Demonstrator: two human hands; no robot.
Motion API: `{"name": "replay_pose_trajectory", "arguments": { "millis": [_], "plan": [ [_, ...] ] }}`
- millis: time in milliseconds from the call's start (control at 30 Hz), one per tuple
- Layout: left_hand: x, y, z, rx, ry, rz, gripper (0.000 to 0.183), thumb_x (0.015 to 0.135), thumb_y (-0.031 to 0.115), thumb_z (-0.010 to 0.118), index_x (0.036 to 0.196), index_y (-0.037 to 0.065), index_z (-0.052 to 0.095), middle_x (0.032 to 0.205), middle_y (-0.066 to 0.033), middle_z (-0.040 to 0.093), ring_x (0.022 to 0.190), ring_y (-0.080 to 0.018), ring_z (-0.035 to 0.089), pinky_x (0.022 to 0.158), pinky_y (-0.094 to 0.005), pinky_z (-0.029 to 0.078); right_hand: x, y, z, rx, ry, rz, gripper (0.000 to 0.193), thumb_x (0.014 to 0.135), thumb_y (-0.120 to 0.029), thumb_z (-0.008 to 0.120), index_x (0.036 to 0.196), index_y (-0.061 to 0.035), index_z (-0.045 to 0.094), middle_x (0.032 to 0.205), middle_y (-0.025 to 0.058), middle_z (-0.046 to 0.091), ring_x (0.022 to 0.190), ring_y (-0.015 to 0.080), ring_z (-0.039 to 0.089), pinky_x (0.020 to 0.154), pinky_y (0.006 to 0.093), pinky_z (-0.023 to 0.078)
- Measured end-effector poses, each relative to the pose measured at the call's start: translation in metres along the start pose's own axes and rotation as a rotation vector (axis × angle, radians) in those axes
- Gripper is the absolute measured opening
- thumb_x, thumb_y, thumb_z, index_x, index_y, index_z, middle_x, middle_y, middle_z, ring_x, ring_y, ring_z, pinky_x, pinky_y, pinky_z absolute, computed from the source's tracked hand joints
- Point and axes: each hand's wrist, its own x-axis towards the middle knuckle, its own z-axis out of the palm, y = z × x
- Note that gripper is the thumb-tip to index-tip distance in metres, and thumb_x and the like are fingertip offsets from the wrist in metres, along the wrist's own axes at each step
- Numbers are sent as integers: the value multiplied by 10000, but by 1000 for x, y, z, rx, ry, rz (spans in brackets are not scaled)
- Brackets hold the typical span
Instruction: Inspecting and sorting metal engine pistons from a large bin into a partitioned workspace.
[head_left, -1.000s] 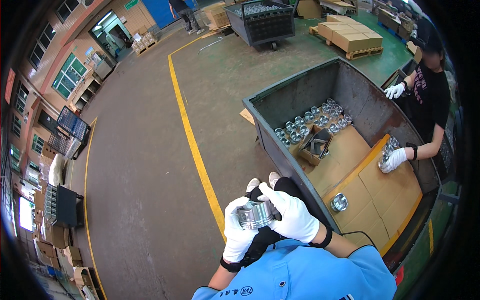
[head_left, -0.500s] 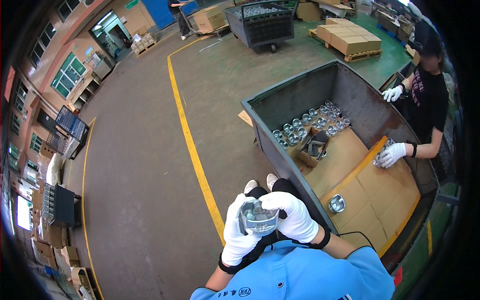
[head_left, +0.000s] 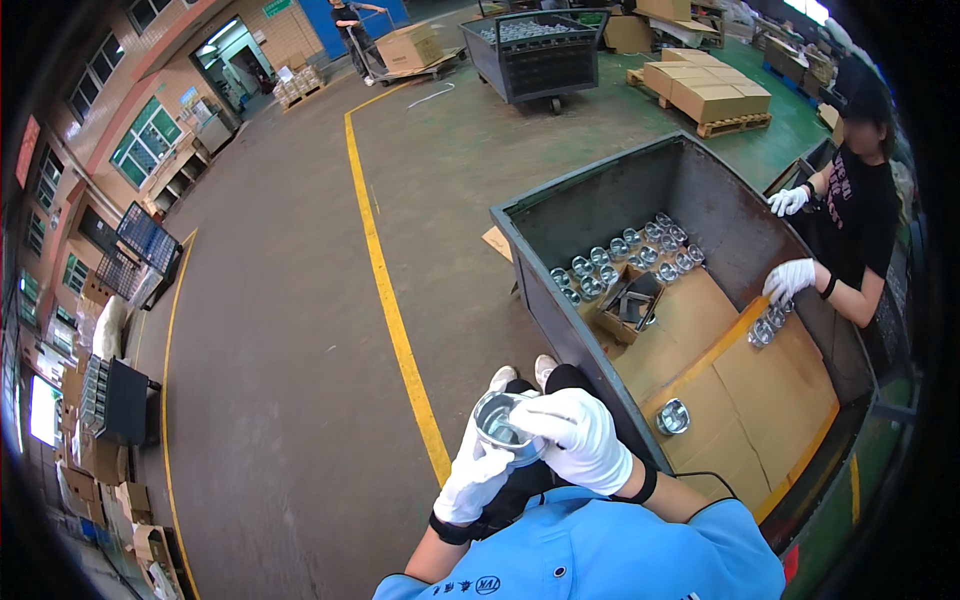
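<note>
In front of my body I hold a shiny metal piston (head_left: 495,418), its hollow side tilted up toward me. My left hand (head_left: 474,482), in a white glove, is closed around its left and lower side. The gloved right hand (head_left: 580,440) grips its right side, with fingers over the rim. To the right, a single piston (head_left: 673,416) stands on the cardboard sheet (head_left: 735,425) inside a dark metal bin (head_left: 590,365). Several more pistons (head_left: 600,256) are grouped at the bin's far left.
A small box (head_left: 622,318) with dark pieces sits in the bin. Across it, a co-worker's gloved hand (head_left: 790,280) is at a short row of pistons (head_left: 768,324); the other hand (head_left: 789,201) is by the rim. Beyond are a wheeled cart (head_left: 535,65) and palletised cartons (head_left: 705,90).
The piston in my hands has been turned, so its hollow now shows more from above. My right fingers have shifted over its rim. The co-worker's near hand has moved up, exposing a row of pistons.
</note>
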Motion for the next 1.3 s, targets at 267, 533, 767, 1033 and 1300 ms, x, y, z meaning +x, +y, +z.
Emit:
{"name": "replay_pose_trajectory", "arguments": {
  "millis": [267,533,767,1033,1300],
  "plan": [
    [-4,0,-22,-512,-187,-42,1026,721,157,713,1546,23,119,1412,-212,453,1255,-387,512,1016,-528,470,12,-14,-5,-124,6,-82,615,668,-272,861,1206,-76,636,1056,79,655,872,262,629,755,363,512],
    [-7,-8,-40,-535,-181,20,876,687,104,731,1475,118,347,1463,-236,378,1292,-422,463,950,-570,515,4,-9,-6,-54,-175,3,718,694,-477,828,1255,-78,623,1080,71,655,950,251,615,838,379,487],
    [-7,-16,-40,-217,-116,207,914,631,-73,698,1437,276,445,1519,-173,313,1344,-400,393,1006,-638,455,2,-2,4,-58,-173,32,589,698,-262,841,1206,-52,631,1144,110,660,974,300,643,815,380,520],
    [-7,-4,-20,-27,-21,147,914,723,-1,736,1503,187,298,1549,-119,298,1375,-311,383,1104,-488,392,-9,8,9,94,-186,235,551,753,-216,792,1219,-1,593,1162,186,644,1044,356,637,903,397,519],
    [-9,2,-13,38,61,67,876,795,222,784,1505,158,274,1408,-95,406,1312,-281,448,1048,-455,453,-6,3,4,200,-206,296,563,795,-280,801,1221,19,588,1157,195,646,1013,322,662,875,359,530]
  ]
}}
